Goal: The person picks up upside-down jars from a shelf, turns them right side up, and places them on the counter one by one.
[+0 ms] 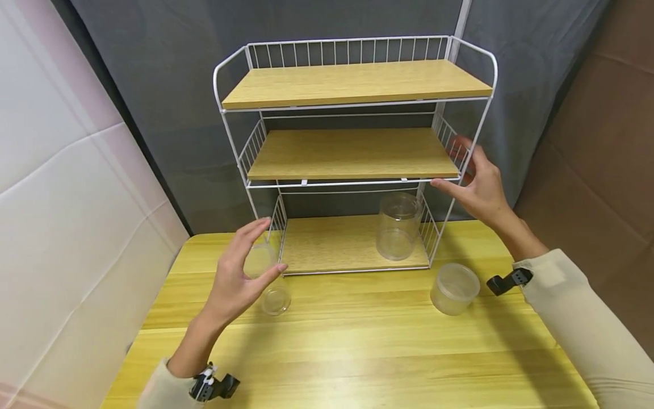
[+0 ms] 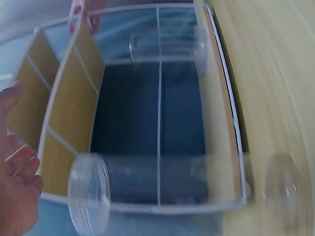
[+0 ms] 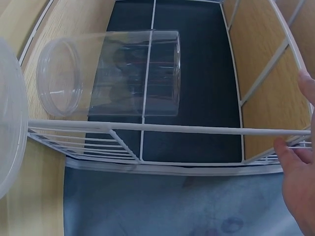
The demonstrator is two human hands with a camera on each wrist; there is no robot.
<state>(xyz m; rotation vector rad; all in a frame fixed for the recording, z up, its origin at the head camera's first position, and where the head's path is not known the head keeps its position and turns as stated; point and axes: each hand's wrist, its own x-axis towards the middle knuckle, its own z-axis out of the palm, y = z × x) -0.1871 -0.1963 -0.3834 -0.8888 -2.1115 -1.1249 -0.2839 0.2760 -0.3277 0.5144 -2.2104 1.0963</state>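
A white wire rack (image 1: 357,183) with three wooden shelves stands on the table. My right hand (image 1: 477,184) grips its right side at the middle shelf, thumb in front by the board and fingers behind the side rail. In the right wrist view, part of that hand (image 3: 300,182) shows at the rail. My left hand (image 1: 237,278) is raised near the rack's lower left corner, fingers and thumb spread apart, holding nothing. Just beyond it stands a tall clear jar (image 1: 276,301), partly hidden by the hand. The left wrist view shows this jar's lid (image 2: 88,191) apart from the fingers.
A clear jar (image 1: 397,230) stands on the right of the bottom shelf. A short frosted jar (image 1: 455,289) sits on the wooden table (image 1: 347,352) in front of the rack's right corner. Behind hangs a dark grey curtain (image 1: 163,85), with a white panel (image 1: 71,187) at left.
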